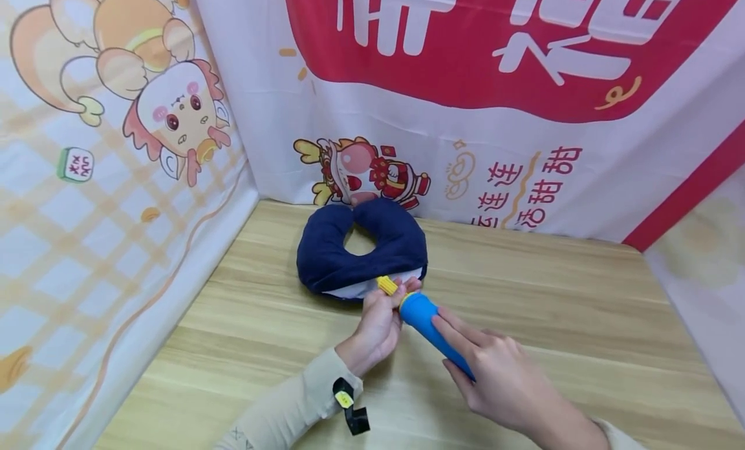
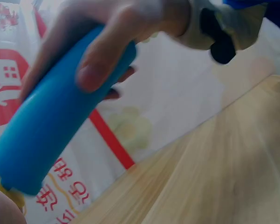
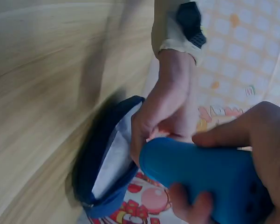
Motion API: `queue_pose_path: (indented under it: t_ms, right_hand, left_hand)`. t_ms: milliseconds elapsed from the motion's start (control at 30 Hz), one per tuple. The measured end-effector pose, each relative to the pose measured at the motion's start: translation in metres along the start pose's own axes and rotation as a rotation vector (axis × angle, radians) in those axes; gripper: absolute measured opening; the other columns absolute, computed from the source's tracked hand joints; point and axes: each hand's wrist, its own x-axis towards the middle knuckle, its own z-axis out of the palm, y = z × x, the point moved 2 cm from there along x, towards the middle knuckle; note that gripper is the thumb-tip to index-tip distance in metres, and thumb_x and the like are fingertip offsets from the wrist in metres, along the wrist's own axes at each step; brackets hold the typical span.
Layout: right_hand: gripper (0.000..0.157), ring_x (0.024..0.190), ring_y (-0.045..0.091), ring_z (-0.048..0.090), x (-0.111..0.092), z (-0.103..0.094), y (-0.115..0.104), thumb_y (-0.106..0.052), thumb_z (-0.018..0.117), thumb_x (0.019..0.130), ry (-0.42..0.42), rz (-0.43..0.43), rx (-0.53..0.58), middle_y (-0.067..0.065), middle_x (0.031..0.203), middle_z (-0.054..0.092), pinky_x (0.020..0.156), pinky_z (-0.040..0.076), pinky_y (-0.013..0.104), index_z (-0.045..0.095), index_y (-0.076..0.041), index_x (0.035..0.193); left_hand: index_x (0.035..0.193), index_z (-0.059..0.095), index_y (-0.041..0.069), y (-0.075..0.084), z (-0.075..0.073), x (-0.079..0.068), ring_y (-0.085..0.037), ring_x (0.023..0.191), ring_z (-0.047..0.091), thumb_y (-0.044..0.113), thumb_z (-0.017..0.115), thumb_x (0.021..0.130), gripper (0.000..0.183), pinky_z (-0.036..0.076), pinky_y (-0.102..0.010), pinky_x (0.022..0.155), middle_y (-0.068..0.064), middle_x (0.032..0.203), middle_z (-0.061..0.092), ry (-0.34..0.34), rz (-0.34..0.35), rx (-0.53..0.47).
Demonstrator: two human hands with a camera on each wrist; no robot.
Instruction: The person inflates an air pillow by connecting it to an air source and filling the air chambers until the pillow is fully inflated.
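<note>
A blue cylinder [image 1: 427,321] with a yellow ribbed tip [image 1: 387,284], looking like a hand air pump, is held slanting above the table. My left hand [image 1: 378,324] grips it at the yellow end. Around the blue body are the fingers of my right hand [image 1: 500,369], also seen in the left wrist view. Just beyond the tip lies a navy U-shaped neck pillow [image 1: 326,246], its near edge parted along a white lining [image 1: 355,288]. In the right wrist view the pillow [image 3: 112,205] is behind the left hand [image 3: 163,107]; whether the tip touches it I cannot tell.
The wood-grain table [image 1: 244,346] carries the pillow close to its back edge. Printed cloth hangs behind it [image 1: 442,127] and along the left side [image 1: 87,243]. A black strap [image 1: 352,408] dangles from the left sleeve.
</note>
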Motion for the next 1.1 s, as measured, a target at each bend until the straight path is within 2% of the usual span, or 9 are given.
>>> queue_pose_path:
  t_ms: [133,267,467,567,667,833,967,1033,1100]
  right_hand:
    - [0.074,0.094,0.018,0.079,-0.022,-0.02,0.008,-0.033,0.084,0.092,-0.152,0.067,0.072,0.005,0.147,0.067,0.07,0.066,0.032,0.051,-0.021,0.157]
    - [0.081,0.089,0.005,0.073,-0.052,-0.04,0.016,-0.052,0.077,0.093,-0.297,0.159,0.059,-0.001,0.143,0.069,0.066,0.065,0.031,0.04,-0.033,0.163]
    - [0.083,0.076,-0.007,0.061,-0.08,-0.065,0.019,-0.067,0.078,0.084,-0.277,0.193,-0.123,-0.013,0.123,0.075,0.054,0.057,0.021,0.047,-0.042,0.157]
    - [0.08,0.07,-0.009,0.055,-0.069,-0.067,0.015,-0.063,0.081,0.085,-0.318,0.245,-0.108,-0.012,0.121,0.076,0.054,0.054,0.019,0.051,-0.041,0.155]
    - [0.076,0.069,-0.005,0.06,-0.043,-0.059,0.006,-0.051,0.087,0.084,-0.315,0.292,-0.056,-0.01,0.129,0.075,0.056,0.054,0.019,0.056,-0.038,0.152]
    - [0.063,0.078,0.01,0.077,-0.004,-0.032,-0.008,-0.027,0.091,0.079,-0.102,0.155,-0.028,-0.003,0.135,0.074,0.061,0.061,0.028,0.07,-0.022,0.139]
    - [0.06,0.069,0.013,0.074,0.008,-0.009,-0.007,-0.018,0.089,0.075,0.041,0.026,-0.071,0.003,0.134,0.075,0.053,0.055,0.029,0.073,-0.012,0.133]
    - [0.062,0.071,0.013,0.074,0.009,-0.003,-0.004,-0.018,0.089,0.076,0.05,0.001,-0.057,0.003,0.136,0.073,0.054,0.055,0.03,0.071,-0.012,0.136]
    - [0.066,0.081,0.014,0.077,0.005,-0.003,-0.002,-0.02,0.089,0.081,-0.003,0.008,-0.008,0.003,0.141,0.07,0.061,0.061,0.03,0.066,-0.014,0.143]
  left_hand:
    - [0.134,0.043,-0.007,0.007,-0.003,0.007,-0.015,0.102,0.076,-0.004,0.05,0.107,0.028,0.059,-0.03,0.101,-0.011,0.114,0.075,-0.003,-0.014,-0.007]
    - [0.128,0.043,-0.005,0.011,-0.006,0.009,-0.015,0.101,0.077,-0.008,0.048,0.106,0.023,0.06,-0.03,0.099,-0.012,0.112,0.077,-0.019,-0.023,-0.023]
    - [0.121,0.045,-0.004,0.01,-0.004,0.009,-0.013,0.098,0.076,-0.006,0.048,0.107,0.015,0.061,-0.026,0.095,-0.006,0.105,0.077,-0.046,-0.004,-0.061]
    - [0.124,0.046,-0.005,0.004,-0.001,0.008,-0.011,0.1,0.074,-0.001,0.048,0.109,0.015,0.06,-0.023,0.096,-0.002,0.104,0.076,-0.03,0.005,-0.073]
    - [0.129,0.046,-0.005,0.001,0.001,0.004,-0.01,0.105,0.071,0.004,0.048,0.11,0.021,0.058,-0.021,0.098,-0.001,0.109,0.074,0.009,0.015,-0.089]
    - [0.136,0.044,-0.004,-0.005,0.007,-0.005,-0.015,0.114,0.067,0.009,0.046,0.112,0.028,0.055,-0.023,0.104,-0.002,0.116,0.073,0.073,0.001,-0.09]
    - [0.133,0.048,-0.003,-0.008,0.011,-0.006,-0.014,0.115,0.068,0.012,0.048,0.112,0.025,0.051,-0.026,0.107,0.0,0.112,0.075,0.024,-0.006,-0.06]
    - [0.128,0.049,-0.002,-0.004,0.009,-0.005,-0.012,0.111,0.07,0.01,0.05,0.111,0.021,0.053,-0.026,0.105,-0.002,0.112,0.077,0.002,0.004,-0.045]
    - [0.126,0.049,-0.002,0.002,0.002,-0.004,-0.011,0.107,0.073,0.006,0.05,0.11,0.018,0.056,-0.025,0.101,-0.005,0.112,0.077,0.003,0.013,-0.029]
